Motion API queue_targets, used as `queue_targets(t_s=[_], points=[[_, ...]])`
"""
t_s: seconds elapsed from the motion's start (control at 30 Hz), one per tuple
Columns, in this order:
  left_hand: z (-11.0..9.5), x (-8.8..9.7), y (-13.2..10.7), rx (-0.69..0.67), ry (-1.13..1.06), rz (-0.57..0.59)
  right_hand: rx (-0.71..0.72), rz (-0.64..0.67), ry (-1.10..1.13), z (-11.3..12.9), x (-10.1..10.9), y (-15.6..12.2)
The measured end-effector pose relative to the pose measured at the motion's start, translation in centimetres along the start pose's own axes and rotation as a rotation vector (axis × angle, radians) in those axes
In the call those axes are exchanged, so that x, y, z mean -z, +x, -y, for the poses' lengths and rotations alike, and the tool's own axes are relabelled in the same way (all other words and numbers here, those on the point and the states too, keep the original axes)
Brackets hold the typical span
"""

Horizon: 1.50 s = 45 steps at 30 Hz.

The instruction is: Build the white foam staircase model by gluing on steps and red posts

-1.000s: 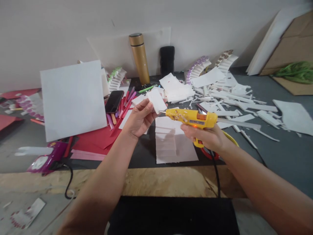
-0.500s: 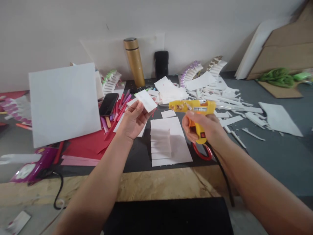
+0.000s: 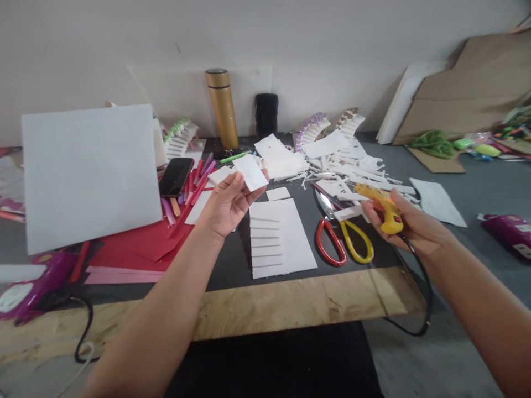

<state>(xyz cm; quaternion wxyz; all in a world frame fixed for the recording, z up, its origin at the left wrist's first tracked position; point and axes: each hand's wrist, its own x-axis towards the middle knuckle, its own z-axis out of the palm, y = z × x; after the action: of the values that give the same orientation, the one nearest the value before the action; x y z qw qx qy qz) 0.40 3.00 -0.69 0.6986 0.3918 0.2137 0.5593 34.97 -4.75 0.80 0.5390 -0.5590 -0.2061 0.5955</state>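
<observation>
The small white card (image 3: 251,173) is pinched in my left hand (image 3: 227,207), thumb on its upper face and the other fingers behind, raised above the counter (image 3: 232,265) and tilted. Taking the card as the middle of the dial, my right hand (image 3: 417,226) is between three and four o'clock, its fingers closed round a yellow glue gun (image 3: 384,209) whose front end points left; I can't tell if that end touches the scraps by it. At five o'clock a white sheet (image 3: 299,235) lies flat, a row of white strips (image 3: 266,243) stepped down its left side. Between it and the gun, at four o'clock, are scissors (image 3: 326,207) with one red handle and one yellow, spread apart. White offcuts (image 3: 369,176) are heaped towards three. At nine o'clock there's a dark phone (image 3: 176,177), and past it a large white board (image 3: 89,177). Red paper (image 3: 128,243) lies at eight. Farther back, a gold flask (image 3: 223,110) stands at eleven, and a black case (image 3: 266,115) just past twelve.
</observation>
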Motion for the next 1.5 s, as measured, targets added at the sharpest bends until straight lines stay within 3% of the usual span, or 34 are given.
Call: queue_targets(t_s=[0.13, 0.4, 0.5, 0.6, 0.67, 0.73, 0.77, 0.87, 0.97, 1.03, 1.17, 1.3, 1.43, 1.5], points=[[0.2, 0.0, 0.0, -0.003, -0.008, 0.011, -0.057, 0.011, 0.086, -0.1, 0.3, -0.6], [0.4, -0.1, -0.1, 0.051, 0.013, -0.004, -0.045, -0.017, -0.163, -0.3, 1.3, -1.6], [0.4, 0.1, -0.2, 0.055, 0.025, 0.027, -0.055, -0.039, -0.425, 0.4, 1.8, -1.8], [0.2, 0.2, -0.4, 0.060, 0.056, 0.062, -0.032, -0.190, -0.809, 1.7, 1.5, -1.9], [0.1, 0.2, -0.5, 0.060, 0.082, 0.092, 0.068, -0.299, -1.112, 2.6, 0.3, -2.1], [-0.1, 0.1, -0.5, 0.051, 0.126, 0.131, 0.301, -0.365, -1.341, 3.1, -1.9, -2.6], [-0.3, 0.1, -0.4, 0.043, 0.163, 0.154, 0.479, -0.334, -1.316, 3.1, -3.3, -2.9], [-1.2, -0.2, -0.2, 0.001, 0.393, 0.239, 0.767, -0.056, -1.026, 2.2, -8.0, -3.5], [-2.3, -0.4, -0.1, -0.111, 0.818, 0.303, 0.906, 0.152, -0.925, 0.3, -11.9, -2.7], [-2.8, -0.5, -0.1, -0.248, 1.082, 0.339, 1.001, 0.260, -0.933, -1.0, -13.2, -1.6], [-3.1, -0.8, -0.8, -0.528, 1.456, 0.425, 1.155, 0.324, -1.038, -2.8, -13.4, 0.0], [-2.8, -1.4, -1.5, -0.660, 1.691, 0.445, 1.241, 0.349, -1.103, -3.2, -12.8, 0.4], [-2.5, -1.3, -1.5, -0.725, 1.687, 0.413, 1.261, 0.360, -1.107, -3.4, -12.6, 0.8], [-2.5, -0.6, -1.3, -0.683, 1.592, 0.266, 1.254, 0.326, -1.087, -3.7, -12.5, 1.3]])
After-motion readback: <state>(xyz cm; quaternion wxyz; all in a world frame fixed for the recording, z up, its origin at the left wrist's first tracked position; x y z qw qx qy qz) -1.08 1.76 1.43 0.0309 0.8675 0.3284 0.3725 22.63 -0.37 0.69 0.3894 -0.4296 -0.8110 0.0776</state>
